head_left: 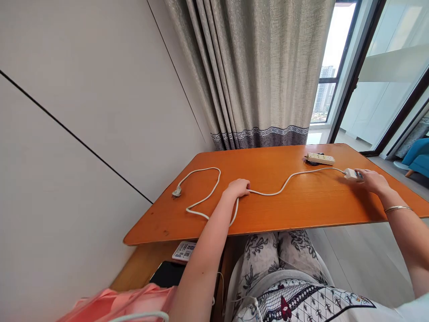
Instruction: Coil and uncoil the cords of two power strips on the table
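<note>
A white extension cord (273, 194) runs in loose bends across the orange-brown table (268, 167). Its plug (176, 192) lies near the left edge of the tabletop. My left hand (238, 188) is closed around the cord near the middle of the table, fingers partly hidden by the back of the hand. At the right end, my right hand (371, 180) grips the cord's white socket block (351, 175), covering part of it. Behind that block lies a second power strip (321, 158), cream-coloured, with a dark cord bunched under it; neither hand touches it.
Below the table's left front edge sit a black phone (168, 274), a white labelled item (184, 251) and a pink bag (134, 299). A grey curtain (261, 67) hangs behind the table, with a pale wall (83, 89) to the left and a blue chair (417, 156) far right.
</note>
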`<state>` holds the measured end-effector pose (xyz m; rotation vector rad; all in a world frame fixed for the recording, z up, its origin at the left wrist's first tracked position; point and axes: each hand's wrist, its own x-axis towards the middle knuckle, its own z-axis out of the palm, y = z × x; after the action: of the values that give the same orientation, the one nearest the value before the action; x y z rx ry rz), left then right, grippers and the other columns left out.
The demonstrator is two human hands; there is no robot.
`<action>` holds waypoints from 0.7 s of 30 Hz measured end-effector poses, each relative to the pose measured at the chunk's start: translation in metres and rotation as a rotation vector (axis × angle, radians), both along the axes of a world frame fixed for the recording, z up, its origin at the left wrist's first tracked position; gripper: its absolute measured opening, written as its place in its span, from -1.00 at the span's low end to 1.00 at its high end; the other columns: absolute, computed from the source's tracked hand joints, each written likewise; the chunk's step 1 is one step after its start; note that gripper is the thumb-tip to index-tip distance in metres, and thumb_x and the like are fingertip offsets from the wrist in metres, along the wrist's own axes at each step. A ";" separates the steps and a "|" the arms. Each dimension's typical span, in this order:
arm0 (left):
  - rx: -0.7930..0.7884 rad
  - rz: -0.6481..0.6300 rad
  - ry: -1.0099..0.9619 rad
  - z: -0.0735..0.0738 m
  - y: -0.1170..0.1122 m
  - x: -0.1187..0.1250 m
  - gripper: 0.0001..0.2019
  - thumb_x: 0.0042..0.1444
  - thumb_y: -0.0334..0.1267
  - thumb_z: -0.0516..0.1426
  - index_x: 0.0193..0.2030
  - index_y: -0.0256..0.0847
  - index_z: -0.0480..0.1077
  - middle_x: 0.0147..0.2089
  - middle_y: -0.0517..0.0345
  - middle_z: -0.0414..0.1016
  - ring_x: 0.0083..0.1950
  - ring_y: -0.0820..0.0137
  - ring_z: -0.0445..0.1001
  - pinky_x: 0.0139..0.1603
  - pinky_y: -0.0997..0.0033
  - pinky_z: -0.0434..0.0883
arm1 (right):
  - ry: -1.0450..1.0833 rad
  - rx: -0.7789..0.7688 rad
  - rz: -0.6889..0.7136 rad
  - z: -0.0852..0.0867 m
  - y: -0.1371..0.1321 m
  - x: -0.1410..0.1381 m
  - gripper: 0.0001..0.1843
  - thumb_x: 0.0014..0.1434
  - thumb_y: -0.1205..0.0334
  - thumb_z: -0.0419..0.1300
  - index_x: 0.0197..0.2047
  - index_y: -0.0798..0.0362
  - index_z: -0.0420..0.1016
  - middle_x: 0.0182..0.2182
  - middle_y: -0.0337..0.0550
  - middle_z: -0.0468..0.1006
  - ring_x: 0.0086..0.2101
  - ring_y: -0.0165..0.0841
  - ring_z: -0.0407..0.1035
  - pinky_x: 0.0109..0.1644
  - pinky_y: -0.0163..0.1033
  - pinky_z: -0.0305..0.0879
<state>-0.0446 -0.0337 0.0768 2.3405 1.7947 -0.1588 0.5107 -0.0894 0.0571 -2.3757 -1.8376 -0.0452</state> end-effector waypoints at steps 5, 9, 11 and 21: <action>0.163 0.182 0.099 0.005 0.028 -0.016 -0.78 0.10 -0.15 0.27 -0.13 -0.15 0.57 0.00 -0.16 0.61 0.05 0.06 0.55 -0.10 0.27 0.44 | -0.069 -0.083 -0.099 0.002 0.016 0.005 -0.50 0.11 0.46 0.20 0.13 0.03 0.51 0.18 0.21 0.46 0.18 0.10 0.21 0.10 0.11 0.19; 0.285 0.232 0.132 0.002 0.044 -0.016 -0.72 0.22 -0.15 0.16 -0.04 -0.25 0.55 0.04 -0.32 0.56 0.07 0.00 0.54 -0.07 0.20 0.44 | -0.014 -0.055 -0.160 -0.005 0.032 -0.001 -0.62 0.19 0.39 0.15 0.07 0.09 0.56 0.10 0.35 0.43 0.09 0.10 0.28 0.00 0.07 0.27; 0.324 0.222 0.135 -0.002 0.049 -0.013 -0.72 0.27 -0.21 0.10 -0.01 -0.29 0.54 0.04 -0.34 0.53 0.06 0.02 0.55 -0.07 0.21 0.43 | 0.042 0.003 -0.212 -0.009 0.038 -0.005 -0.67 0.23 0.28 0.14 0.03 0.11 0.58 0.08 0.36 0.41 0.06 0.09 0.29 -0.03 0.05 0.29; 0.366 0.060 0.104 -0.027 0.051 -0.012 -0.67 0.35 -0.10 0.03 0.00 -0.28 0.48 0.02 -0.23 0.50 0.05 0.09 0.53 -0.01 0.26 0.36 | 0.038 -0.131 -0.298 0.014 0.079 0.001 -0.70 0.04 0.30 0.29 -0.12 0.19 0.62 -0.07 0.32 0.52 -0.01 0.06 0.38 -0.10 0.04 0.35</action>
<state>-0.0565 0.0168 0.0498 2.5541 2.0947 0.0652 0.5117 -0.0103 0.0708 -2.7001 -1.4989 0.0921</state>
